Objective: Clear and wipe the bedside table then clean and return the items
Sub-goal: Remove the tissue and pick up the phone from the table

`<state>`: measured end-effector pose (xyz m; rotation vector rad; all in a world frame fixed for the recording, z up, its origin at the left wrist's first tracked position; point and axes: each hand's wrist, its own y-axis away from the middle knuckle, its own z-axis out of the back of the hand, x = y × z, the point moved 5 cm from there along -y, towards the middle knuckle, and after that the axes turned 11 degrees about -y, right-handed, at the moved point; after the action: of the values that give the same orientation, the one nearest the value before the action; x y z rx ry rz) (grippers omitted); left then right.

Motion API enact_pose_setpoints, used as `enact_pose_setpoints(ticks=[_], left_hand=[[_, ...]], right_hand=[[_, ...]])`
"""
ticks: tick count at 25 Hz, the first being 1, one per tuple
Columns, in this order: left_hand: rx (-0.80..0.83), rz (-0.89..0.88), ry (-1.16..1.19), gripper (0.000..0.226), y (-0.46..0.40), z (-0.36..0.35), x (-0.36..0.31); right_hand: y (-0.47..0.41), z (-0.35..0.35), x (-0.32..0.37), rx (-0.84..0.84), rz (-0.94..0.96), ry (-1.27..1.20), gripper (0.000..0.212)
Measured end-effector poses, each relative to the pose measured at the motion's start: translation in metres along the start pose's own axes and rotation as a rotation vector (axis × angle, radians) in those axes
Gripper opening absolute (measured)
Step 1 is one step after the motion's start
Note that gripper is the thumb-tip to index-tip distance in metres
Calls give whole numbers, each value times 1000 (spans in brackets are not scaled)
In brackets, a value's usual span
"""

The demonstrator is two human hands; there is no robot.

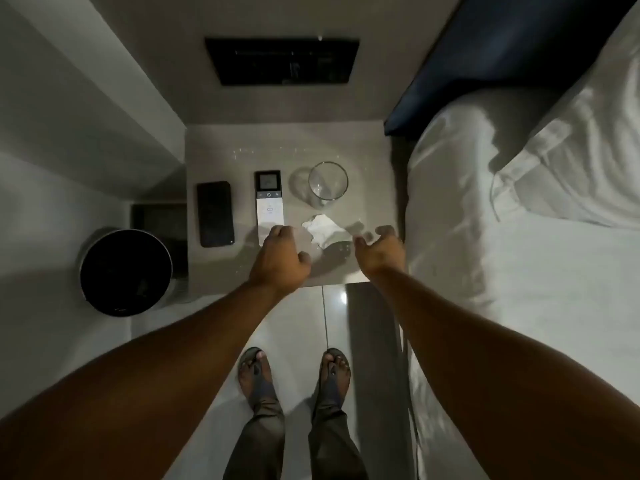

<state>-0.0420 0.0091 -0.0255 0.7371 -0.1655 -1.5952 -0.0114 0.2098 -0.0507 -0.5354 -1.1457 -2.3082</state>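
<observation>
We see the bed (pixel 519 237) with its white sheets and pillow just to the right of our right hand (pixel 381 252), its edge running alongside that forearm. The tabletop (pixel 221 143) lies under and beyond both hands, pale and glossy. Well to the left of our left hand (pixel 280 261), down on the floor, stands a round dark bin (pixel 125 271). On the wall far beyond the hands hangs a black panel (pixel 282 60).

Next in size, a black phone (pixel 215 213) lies flat on the tabletop, left of and a little beyond the left hand. A white remote control (pixel 269 202) lies just beyond the left hand, whose knuckles cover its near end. A clear empty glass (pixel 327 183) stands upright beyond the gap between the hands. A crumpled white tissue (pixel 323 230) lies between the two hands, nearer the right, apart from both.

The left hand is loosely curled, fingers bent under, over the remote's near end; whether it grips it we cannot tell. The right hand is spread, fingers curved and empty, hovering beside the tissue.
</observation>
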Motion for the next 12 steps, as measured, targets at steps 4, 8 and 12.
enact_pose_setpoints(ticks=[4, 8, 12], left_hand=[[-75, 58, 34, 46, -59, -24, -12], [-72, 93, 28, 48, -82, -52, -18], [-132, 134, 263, 24, -68, -44, 4]], right_hand=[[-34, -30, -10, -41, -39, -127, 45], [-47, -52, -8, -17, 22, -173, 15], [-33, -69, 7, 29, 60, -293, 15]])
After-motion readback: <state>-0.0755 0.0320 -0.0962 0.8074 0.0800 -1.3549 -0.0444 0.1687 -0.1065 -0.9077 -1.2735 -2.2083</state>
